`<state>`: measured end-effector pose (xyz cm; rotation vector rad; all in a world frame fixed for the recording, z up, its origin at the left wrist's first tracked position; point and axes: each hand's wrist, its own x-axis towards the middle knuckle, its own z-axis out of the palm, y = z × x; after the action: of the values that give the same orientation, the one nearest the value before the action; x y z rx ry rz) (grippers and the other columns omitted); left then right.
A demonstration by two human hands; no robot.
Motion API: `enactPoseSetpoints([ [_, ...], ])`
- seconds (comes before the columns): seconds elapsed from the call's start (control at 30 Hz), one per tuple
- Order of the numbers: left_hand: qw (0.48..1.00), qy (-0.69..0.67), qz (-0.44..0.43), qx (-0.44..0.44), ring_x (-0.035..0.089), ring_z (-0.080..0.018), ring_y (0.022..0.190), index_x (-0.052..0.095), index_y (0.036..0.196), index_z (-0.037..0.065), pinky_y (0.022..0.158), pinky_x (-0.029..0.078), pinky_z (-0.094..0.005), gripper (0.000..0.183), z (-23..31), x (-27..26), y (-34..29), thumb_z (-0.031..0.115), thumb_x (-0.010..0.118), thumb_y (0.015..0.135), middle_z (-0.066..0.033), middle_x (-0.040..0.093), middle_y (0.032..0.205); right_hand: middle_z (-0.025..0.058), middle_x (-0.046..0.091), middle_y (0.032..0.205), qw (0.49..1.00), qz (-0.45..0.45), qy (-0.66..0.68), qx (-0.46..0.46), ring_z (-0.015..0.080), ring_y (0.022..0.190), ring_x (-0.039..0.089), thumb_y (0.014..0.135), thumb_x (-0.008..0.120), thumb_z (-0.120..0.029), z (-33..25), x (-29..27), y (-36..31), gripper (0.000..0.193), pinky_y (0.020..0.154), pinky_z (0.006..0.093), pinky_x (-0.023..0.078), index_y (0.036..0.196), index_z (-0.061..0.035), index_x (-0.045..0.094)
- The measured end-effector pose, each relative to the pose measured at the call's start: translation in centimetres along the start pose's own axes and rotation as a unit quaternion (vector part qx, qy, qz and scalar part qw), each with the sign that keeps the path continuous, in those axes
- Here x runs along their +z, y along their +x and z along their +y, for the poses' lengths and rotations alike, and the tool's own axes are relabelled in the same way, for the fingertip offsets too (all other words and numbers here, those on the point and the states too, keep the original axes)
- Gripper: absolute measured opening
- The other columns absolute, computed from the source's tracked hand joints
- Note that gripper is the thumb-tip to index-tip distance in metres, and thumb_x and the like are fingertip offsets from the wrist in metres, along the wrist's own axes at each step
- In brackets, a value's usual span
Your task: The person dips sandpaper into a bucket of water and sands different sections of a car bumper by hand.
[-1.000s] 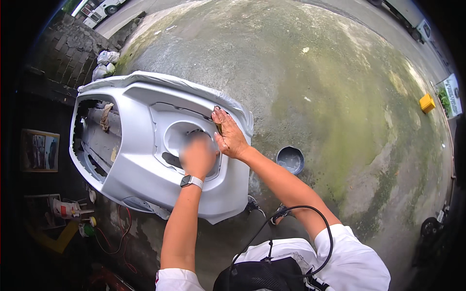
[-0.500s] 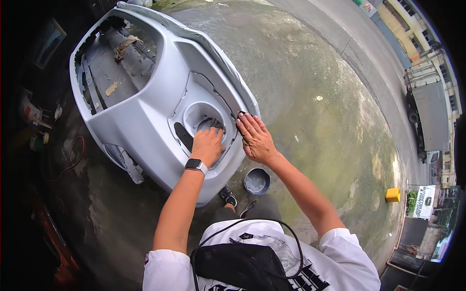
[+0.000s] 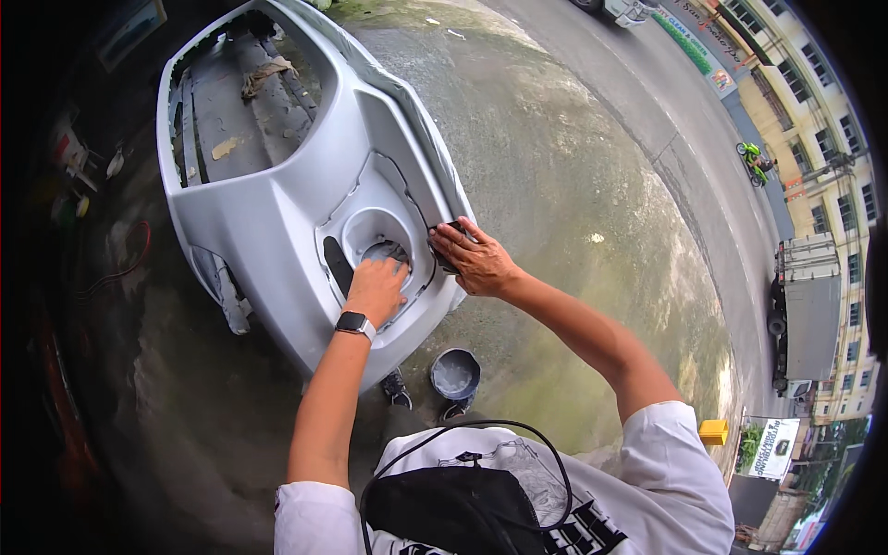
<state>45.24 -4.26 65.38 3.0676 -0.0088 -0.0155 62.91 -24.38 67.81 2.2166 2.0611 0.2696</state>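
Note:
A light grey car bumper (image 3: 268, 222) stands tilted in front of me, with a large grille opening at its far end. My left hand (image 3: 376, 289) is at the round fog-lamp recess (image 3: 359, 222) near its close end, fingers curled over the rim and fingertips partly hidden. To the right, my right hand (image 3: 472, 261) presses a black piece of sandpaper (image 3: 455, 228) against the bumper's right edge, fingers laid over it. Most of the sandpaper is under the hand.
A dark bucket (image 3: 455, 374) with greyish water stands by my feet. A wrinkled cloth (image 3: 268, 76) lies inside the grille opening. Wet concrete ground (image 3: 573, 231) spreads right toward a road with a parked truck (image 3: 807, 310). A yellow container (image 3: 713, 432) stands at the right.
My view has shifted, so the bumper appears farther left. My right hand's fingers have tilted, showing more of the sandpaper. The left hand stays at the recess. A green motorcycle appears on the road.

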Motion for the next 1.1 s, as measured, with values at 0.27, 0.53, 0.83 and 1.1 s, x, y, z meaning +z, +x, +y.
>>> enactPoseSetpoints([
  [0.27,1.0,0.001,0.001,-0.013,0.065,-0.022,0.109,0.066,0.132,0.013,0.094,0.044,-0.0364,0.059,-0.3,0.9,-0.8,0.041,0.081,0.083,-0.0068,0.068,0.114,0.0046,0.047,0.161,0.997,0.053,-0.05,-0.04,0.0227,0.157,0.029,0.079,0.073,-0.028,4.9,-3.3,9.4,0.075,0.133,0.0471,0.013,0.149,-0.0086,0.055],
  [0.53,0.998,-0.03,0.064,-0.003,0.064,-0.0248,0.105,0.068,0.125,0.009,0.094,0.045,-0.038,0.059,-0.1,2.2,-0.2,0.038,0.085,0.076,-0.0081,0.067,0.111,0.0093,0.042,0.163,0.988,0.093,-0.121,-0.028,0.0248,0.157,0.028,0.082,0.066,-0.024,10.8,-6.9,20.9,0.075,0.132,0.0485,0.015,0.153,-0.005,0.05],
  [0.83,0.994,-0.04,0.1,0.005,0.065,-0.0238,0.102,0.068,0.118,0.004,0.089,0.046,-0.0383,0.042,-0.8,3.4,0.1,0.022,0.074,0.08,-0.0083,0.068,0.104,0.0065,0.039,0.166,0.995,-0.048,-0.053,-0.068,0.0218,0.158,0.026,0.081,0.068,-0.031,3.6,-2.3,4.3,0.082,0.133,0.0492,0.012,0.156,-0.0067,0.045],
  [1.1,0.998,-0.058,0.026,0.009,0.067,-0.0237,0.102,0.067,0.12,0.008,0.089,0.045,-0.0384,0.054,-1.1,2.0,0.2,0.038,0.084,0.079,-0.0075,0.07,0.107,0.0106,0.046,0.16,0.989,0.117,-0.09,0.008,0.0257,0.153,0.036,0.086,0.064,-0.03,9.0,-5.7,19.2,0.07,0.131,0.0502,0.017,0.149,-0.0035,0.053],
])
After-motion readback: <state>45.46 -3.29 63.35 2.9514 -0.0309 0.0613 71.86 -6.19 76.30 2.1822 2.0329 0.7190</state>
